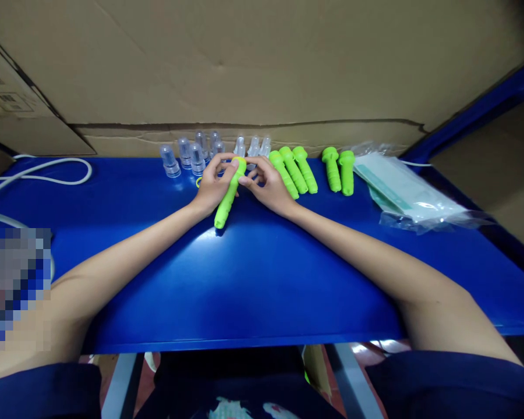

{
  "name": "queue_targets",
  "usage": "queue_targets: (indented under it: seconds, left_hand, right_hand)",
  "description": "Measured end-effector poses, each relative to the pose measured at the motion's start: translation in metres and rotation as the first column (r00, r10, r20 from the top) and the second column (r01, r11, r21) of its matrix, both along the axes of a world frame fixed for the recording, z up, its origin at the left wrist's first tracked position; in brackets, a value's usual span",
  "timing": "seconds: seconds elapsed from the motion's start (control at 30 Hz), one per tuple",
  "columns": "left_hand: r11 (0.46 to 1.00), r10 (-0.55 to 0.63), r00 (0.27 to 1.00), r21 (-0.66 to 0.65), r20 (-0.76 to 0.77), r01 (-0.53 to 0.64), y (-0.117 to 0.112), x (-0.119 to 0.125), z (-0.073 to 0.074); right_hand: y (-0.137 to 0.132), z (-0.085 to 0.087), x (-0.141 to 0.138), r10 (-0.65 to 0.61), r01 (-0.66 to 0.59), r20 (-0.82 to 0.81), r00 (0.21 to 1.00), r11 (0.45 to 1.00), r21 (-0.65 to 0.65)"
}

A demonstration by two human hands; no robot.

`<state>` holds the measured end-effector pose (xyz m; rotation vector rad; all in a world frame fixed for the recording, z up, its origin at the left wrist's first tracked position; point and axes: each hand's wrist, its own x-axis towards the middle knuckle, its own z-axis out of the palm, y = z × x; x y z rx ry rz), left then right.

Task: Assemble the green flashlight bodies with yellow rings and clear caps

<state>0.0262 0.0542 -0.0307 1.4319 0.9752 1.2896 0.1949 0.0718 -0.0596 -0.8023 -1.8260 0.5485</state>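
Note:
My left hand (212,185) grips a lime-green plastic flashlight-shaped body (227,196), tilted, its narrow end resting on the blue table (253,273). My right hand (268,185) pinches the wide top end of the same green body with thumb and forefinger. A row of several clear plastic caps (192,156) stands just behind my hands. Three more green bodies (293,170) lie side by side to the right of my right hand, and two others (339,170) lie further right.
A clear plastic bag with pale green sheets (408,192) lies at the right. A white cable (48,171) loops at the far left. Cardboard (253,70) walls off the back. A blue frame rail (475,110) rises at the right.

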Motion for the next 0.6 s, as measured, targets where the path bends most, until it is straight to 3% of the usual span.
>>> queue_targets:
  seconds: [0.17, 0.43, 0.6]
  left_hand:
    - [1.0, 0.011, 0.999, -0.03, 0.031, -0.01, 0.0006, 0.0014, 0.0014]
    - [0.997, -0.038, 0.998, 0.065, 0.049, 0.035, -0.0016, -0.0005, -0.0003]
    - [0.997, -0.053, 0.998, 0.05, 0.046, 0.051, 0.0, -0.0001, -0.0014]
  right_hand:
    - [-0.0001, -0.0004, -0.0002, -0.004, 0.003, -0.036, 0.999, 1.0, -0.008]
    - [-0.0058, 0.0041, -0.0023, -0.019, 0.013, -0.126, 0.992, 0.999, -0.048]
    - [-0.0079, 0.0048, -0.0027, -0.06, 0.063, -0.115, 0.992, 0.998, 0.026]
